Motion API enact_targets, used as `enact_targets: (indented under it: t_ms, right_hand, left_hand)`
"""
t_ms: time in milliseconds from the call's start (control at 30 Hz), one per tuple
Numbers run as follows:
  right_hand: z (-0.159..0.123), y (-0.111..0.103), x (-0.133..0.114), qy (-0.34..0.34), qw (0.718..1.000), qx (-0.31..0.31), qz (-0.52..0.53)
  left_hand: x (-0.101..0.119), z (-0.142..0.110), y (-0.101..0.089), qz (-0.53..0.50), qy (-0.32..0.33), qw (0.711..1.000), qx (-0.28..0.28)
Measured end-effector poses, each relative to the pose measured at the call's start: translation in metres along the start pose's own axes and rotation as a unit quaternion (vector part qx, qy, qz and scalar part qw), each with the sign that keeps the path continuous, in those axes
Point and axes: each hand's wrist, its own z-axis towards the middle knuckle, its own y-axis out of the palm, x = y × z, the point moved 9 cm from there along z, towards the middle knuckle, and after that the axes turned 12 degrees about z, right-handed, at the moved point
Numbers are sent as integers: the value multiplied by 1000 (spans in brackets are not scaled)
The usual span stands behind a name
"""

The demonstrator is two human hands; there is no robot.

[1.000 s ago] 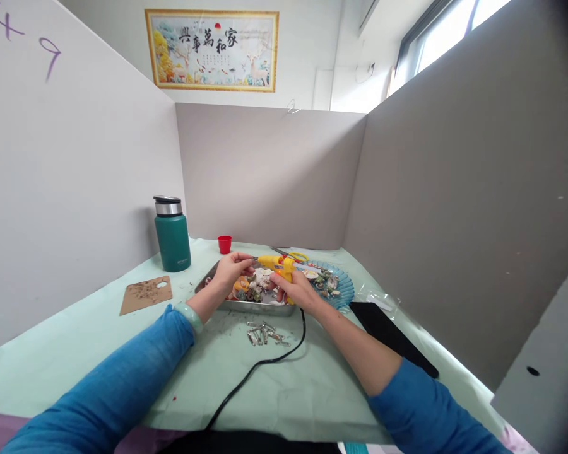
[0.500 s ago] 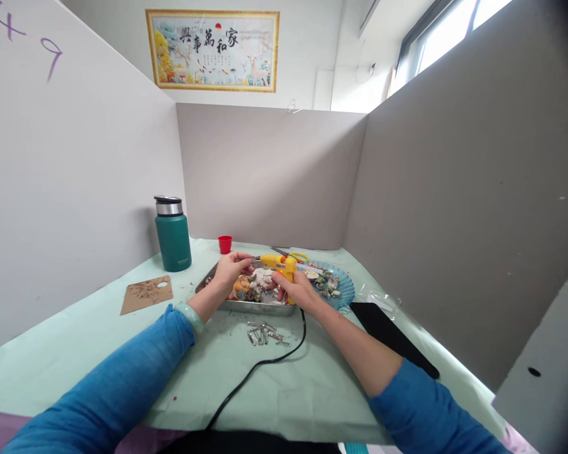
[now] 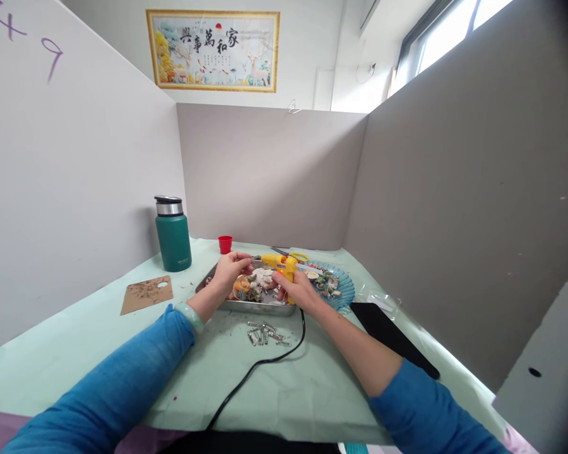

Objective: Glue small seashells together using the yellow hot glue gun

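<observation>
A yellow hot glue gun (image 3: 288, 265) is gripped in my right hand (image 3: 297, 290), its nozzle pointing left. My left hand (image 3: 234, 270) is closed in a pinch at the nozzle tip; what its fingers hold is too small to make out. Both hands are above a metal tray (image 3: 260, 308) of shells and small decorative pieces (image 3: 246, 287). From the gun's handle a black cord (image 3: 265, 362) runs to the table's near edge. Several silver metal clips (image 3: 265, 334) lie in a pile in front of the tray.
A blue plate (image 3: 345, 289) with more small pieces stands right of the tray, scissors (image 3: 297, 256) behind it. A black flat object (image 3: 392, 337) lies at right. Left are a green bottle (image 3: 173, 239) and brown card (image 3: 146, 294); a red cup (image 3: 225, 244) stands behind the tray.
</observation>
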Motion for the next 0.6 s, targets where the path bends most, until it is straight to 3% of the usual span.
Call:
enact_targets:
  t_ms: [333, 467, 600]
  right_hand:
    - [4, -3, 3, -7, 998, 30, 59]
    - [2, -12, -2, 5, 987, 82, 140]
    - [0, -14, -7, 39, 974, 86, 206]
  left_hand:
    - [2, -1, 2, -11, 4, 1000, -9]
    - [8, -10, 22, -5, 15, 994, -106]
    - [16, -22, 41, 33, 39, 978, -200]
